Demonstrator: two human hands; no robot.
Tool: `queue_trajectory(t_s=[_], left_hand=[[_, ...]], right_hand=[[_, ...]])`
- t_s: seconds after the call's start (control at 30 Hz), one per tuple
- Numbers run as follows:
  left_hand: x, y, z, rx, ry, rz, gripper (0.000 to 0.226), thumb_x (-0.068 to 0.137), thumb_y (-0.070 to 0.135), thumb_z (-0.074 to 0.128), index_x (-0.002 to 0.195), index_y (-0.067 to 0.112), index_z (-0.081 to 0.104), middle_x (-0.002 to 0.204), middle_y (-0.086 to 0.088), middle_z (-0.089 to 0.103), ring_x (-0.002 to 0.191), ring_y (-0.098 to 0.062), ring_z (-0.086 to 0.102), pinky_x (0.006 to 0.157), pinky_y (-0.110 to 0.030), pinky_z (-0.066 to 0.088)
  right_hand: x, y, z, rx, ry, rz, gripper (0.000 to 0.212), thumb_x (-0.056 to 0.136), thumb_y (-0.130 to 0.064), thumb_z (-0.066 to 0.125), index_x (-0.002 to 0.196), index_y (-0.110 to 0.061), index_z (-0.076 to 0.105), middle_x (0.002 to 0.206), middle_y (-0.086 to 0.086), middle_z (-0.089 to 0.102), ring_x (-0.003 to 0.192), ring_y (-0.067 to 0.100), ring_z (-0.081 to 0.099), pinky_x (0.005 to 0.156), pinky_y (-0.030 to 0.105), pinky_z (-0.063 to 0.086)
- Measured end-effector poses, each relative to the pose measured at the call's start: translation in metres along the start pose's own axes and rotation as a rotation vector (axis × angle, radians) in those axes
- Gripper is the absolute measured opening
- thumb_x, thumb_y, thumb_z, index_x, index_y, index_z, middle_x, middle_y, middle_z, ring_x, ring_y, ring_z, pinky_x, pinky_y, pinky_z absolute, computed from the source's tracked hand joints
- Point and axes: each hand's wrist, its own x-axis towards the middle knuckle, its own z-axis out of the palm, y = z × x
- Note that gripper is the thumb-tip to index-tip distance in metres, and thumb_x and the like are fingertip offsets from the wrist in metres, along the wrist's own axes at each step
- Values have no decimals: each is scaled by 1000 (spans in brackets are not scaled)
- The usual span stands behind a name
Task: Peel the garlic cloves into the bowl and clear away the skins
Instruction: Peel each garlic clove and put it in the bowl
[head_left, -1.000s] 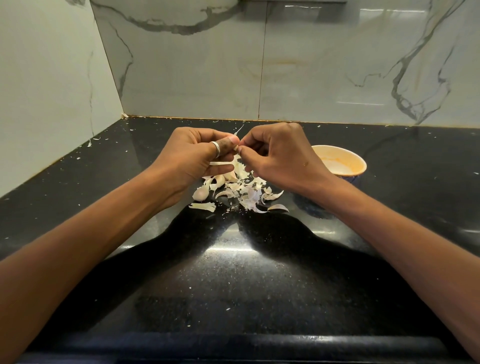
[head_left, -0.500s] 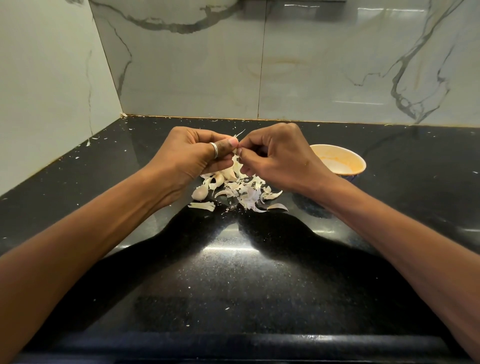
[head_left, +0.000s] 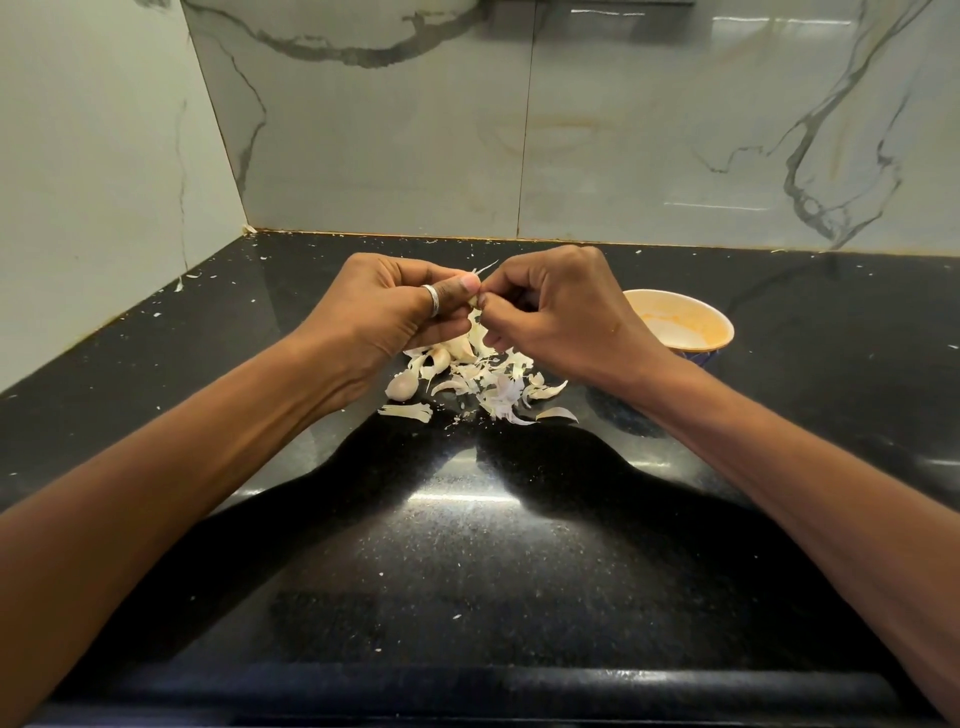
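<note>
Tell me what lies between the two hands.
A garlic clove, pinched between the left hand and right hand above the pile of skins, a sliver of skin sticking up. The head view shows it.

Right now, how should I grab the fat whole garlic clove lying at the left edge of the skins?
Probably pinch the plump, pale unpeeled garlic clove across its rounded middle, coming down from above on the near side. It lies flat on the black stone counter, loose papery skins crowd its right, and the left hand, pinching another clove, hangs behind it.
</note>
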Motion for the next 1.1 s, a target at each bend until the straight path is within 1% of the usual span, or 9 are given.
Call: queue_trajectory(t_s=[0.1,0.23,0.33,0.4,0.57,0.67,0.77,0.9,1.1], left_hand=[[0,1,1,3,3,-11,4,87,10,73,88,7,76,75,-6,73,66,-10,69,61,-16,57],[-1,0,0,11,-9,-25,5,88,12,73,88,8,76,75,-5,73,67,-10,68,62,-18,58],[-3,-1,2,47,-33,-25,10,90,19,71,92,10,76,79,-5,73,73,-11,69,62,-21,60],[-4,-1,2,55,-35,-21,12,91,20,71,96,10,76,82,-6,75,78,-13,71,63,-23,61],[-4,-1,1,32,-53,-3,16,89,14,72,103,6,74,97,-13,76,92,-18,74,66,-26,61],[-4,-1,1,34,-71,8,18,88,11,71,104,4,74,101,-12,74,92,-17,73,70,-29,63],[-1,-2,-2,52,-94,6,22,90,11,70,109,0,71,105,-15,73,92,-16,72,73,-29,62],[0,-1,-4,50,-135,-9,21,90,11,69,109,2,72,98,-11,73,87,-13,72,71,-26,61],[1,-2,-3,65,-161,-28,18,91,10,68,108,4,73,89,-5,75,86,-12,71,72,-26,60]], right_hand=[[0,1,0,-29,-4,-19,16,92,-11,66,81,-10,78,65,-4,73,60,10,72,60,39,59],[0,2,3,-71,36,-43,18,89,-15,65,76,-10,76,61,1,70,55,17,66,55,37,52],[-1,2,6,-92,89,-52,20,87,-20,66,72,-10,74,57,-1,65,52,16,59,51,30,47],[0,3,6,-106,109,-50,19,88,-20,67,72,-11,75,56,-3,63,52,15,58,51,25,44],[3,7,2,-110,133,-44,18,88,-22,69,75,-13,76,61,-4,68,55,14,63,56,34,52],[4,7,2,-114,137,-52,19,90,-23,70,75,-13,75,62,-3,68,55,15,63,56,35,52],[3,7,3,-122,150,-68,19,90,-23,70,75,-13,75,62,-4,68,55,13,63,56,32,51],[5,7,-1,-145,189,-76,20,90,-24,69,75,-12,74,62,-5,67,56,12,61,55,27,48],[6,6,-4,-186,235,-88,17,88,-19,67,75,-9,73,63,-3,68,56,13,62,58,30,49]])
